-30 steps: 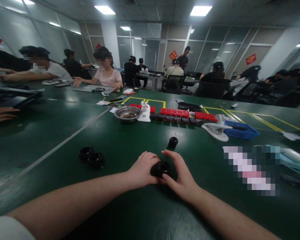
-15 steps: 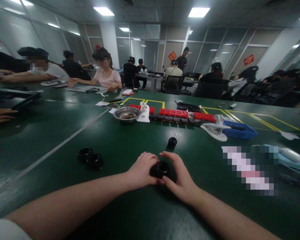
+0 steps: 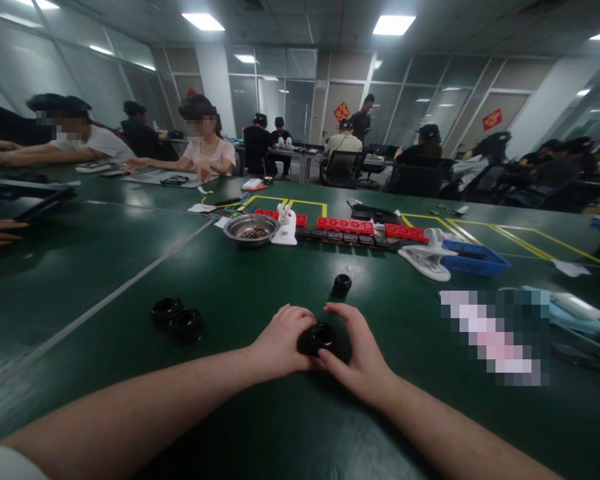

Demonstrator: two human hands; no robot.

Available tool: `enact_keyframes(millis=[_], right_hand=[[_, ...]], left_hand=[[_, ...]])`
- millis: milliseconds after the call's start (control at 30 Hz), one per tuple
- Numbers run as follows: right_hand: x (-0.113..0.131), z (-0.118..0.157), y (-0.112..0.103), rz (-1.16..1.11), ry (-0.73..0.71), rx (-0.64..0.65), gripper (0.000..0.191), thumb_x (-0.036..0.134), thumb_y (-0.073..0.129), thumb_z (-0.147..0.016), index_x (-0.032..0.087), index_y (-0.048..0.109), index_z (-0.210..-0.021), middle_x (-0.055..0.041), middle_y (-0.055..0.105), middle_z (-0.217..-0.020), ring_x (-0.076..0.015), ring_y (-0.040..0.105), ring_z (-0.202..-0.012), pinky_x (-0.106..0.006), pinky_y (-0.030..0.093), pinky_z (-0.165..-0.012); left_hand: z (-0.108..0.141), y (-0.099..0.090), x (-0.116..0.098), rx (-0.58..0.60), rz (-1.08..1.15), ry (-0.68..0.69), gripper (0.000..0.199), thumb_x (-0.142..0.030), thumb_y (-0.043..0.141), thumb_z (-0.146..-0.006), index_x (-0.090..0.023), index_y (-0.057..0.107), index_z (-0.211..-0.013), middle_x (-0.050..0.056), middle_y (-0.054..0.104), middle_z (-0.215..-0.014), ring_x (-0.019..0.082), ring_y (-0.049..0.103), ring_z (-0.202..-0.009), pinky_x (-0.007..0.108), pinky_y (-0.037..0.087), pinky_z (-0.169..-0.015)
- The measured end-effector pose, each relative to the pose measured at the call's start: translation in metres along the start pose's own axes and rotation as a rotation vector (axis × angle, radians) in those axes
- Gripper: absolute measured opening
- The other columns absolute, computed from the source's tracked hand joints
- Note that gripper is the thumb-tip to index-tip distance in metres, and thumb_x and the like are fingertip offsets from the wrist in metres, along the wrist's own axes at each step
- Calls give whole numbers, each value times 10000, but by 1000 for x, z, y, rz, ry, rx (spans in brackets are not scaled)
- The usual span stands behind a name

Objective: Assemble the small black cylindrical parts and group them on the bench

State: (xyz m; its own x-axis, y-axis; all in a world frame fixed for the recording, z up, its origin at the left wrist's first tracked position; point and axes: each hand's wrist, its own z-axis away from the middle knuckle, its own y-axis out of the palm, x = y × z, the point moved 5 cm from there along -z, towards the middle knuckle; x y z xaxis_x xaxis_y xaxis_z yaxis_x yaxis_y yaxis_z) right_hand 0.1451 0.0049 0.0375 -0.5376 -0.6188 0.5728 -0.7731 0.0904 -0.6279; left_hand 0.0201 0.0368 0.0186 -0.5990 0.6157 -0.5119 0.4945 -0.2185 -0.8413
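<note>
One shiny black ring-shaped piece (image 3: 315, 342) is at the near middle of the smooth green table (image 3: 260, 283). From far away, I see the left hand (image 3: 281, 337) holding its left side. The right hand (image 3: 364, 353) curls round the right; I cannot tell if it grips. Another black ring (image 3: 342, 287) sits just farther.

Glossy black ring (image 3: 323, 335), shiny metal bowl (image 3: 251, 229), smooth green tabletop (image 3: 260, 280)
</note>
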Motion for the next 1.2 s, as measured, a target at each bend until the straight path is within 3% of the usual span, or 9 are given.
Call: enact_keyframes(millis=[233, 367, 500, 567, 800, 933, 1033, 1133, 1200], right_hand=[[-5, 0, 2, 35, 84, 8, 437, 206, 607, -678, 206, 410, -1068, -62, 541, -942, -221, 532, -880, -404, 445, -795], [-1, -1, 1, -32, 37, 56, 416, 202, 581, -696, 192, 416, -1078, -69, 546, -959, -213, 531, -904, -389, 435, -814], [4, -1, -2, -104, -13, 114, 402, 190, 546, -701, 178, 422, -1083, -83, 550, -985, -216, 526, -932, -390, 428, -834], [6, -2, -3, -141, -46, 119, 427, 168, 496, -696, 178, 401, -1112, -88, 543, -1013, -220, 518, -958, -398, 423, -848], [3, 0, -1, 17, -54, 9, 539, 282, 584, -681, 178, 360, -1160, -121, 465, -1129, -267, 456, -1045, -441, 393, -886], [-1, 0, 1, 113, -3, -15, 540, 327, 641, -650, 185, 393, -1108, -107, 527, -1015, -272, 508, -958, -468, 417, -838], [2, 0, 2, 94, -40, 42, 465, 228, 548, -690, 200, 377, -1121, -79, 563, -977, -251, 532, -945, -519, 329, -926], [7, 0, 2, 51, -123, 97, 561, 194, 464, -686, 182, 293, -1220, -107, 493, -1162, -266, 447, -1109, -543, 183, -1013], [6, 1, 1, 79, -112, 77, 605, 229, 474, -695, 159, 260, -1256, -126, 434, -1233, -285, 378, -1175, -544, 168, -1020]], left_hand=[[2, -5, -2, 4, 38, -25, 452, -474, 692, -554, -183, 562, -875, 53, 506, -1041, 257, 453, -987, 435, 333, -911], [4, -5, -4, 69, 62, 27, 354, -335, 664, -621, -192, 558, -927, 40, 503, -1059, 239, 451, -1027, 460, 210, -1009], [3, -1, 0, 114, 71, 50, 567, -427, 665, -627, -225, 473, -1121, 65, 453, -1197, 262, 395, -1125, 520, 124, -1021], [2, 2, 2, 125, 66, 60, 555, -464, 659, -632, -247, 488, -1114, 57, 453, -1211, 263, 387, -1138, 532, 106, -1018], [0, 3, 6, 32, 66, 46, 449, -454, 707, -570, -184, 555, -895, 57, 532, -1030, 248, 472, -1005, 466, 221, -993], [0, 2, 5, 26, 66, 35, 450, -439, 715, -559, -180, 540, -882, 58, 537, -997, 246, 482, -971, 459, 254, -969], [1, 2, 5, 16, 71, 18, 508, -423, 721, -555, -180, 523, -954, 57, 538, -999, 244, 482, -974, 464, 244, -973], [1, 2, 6, 6, 67, 19, 529, -436, 718, -555, -189, 518, -978, 54, 535, -1020, 250, 472, -996, 466, 235, -978], [0, 3, 6, -5, 58, 29, 480, -448, 716, -552, -186, 535, -912, 52, 539, -1002, 248, 479, -979, 451, 262, -963]])
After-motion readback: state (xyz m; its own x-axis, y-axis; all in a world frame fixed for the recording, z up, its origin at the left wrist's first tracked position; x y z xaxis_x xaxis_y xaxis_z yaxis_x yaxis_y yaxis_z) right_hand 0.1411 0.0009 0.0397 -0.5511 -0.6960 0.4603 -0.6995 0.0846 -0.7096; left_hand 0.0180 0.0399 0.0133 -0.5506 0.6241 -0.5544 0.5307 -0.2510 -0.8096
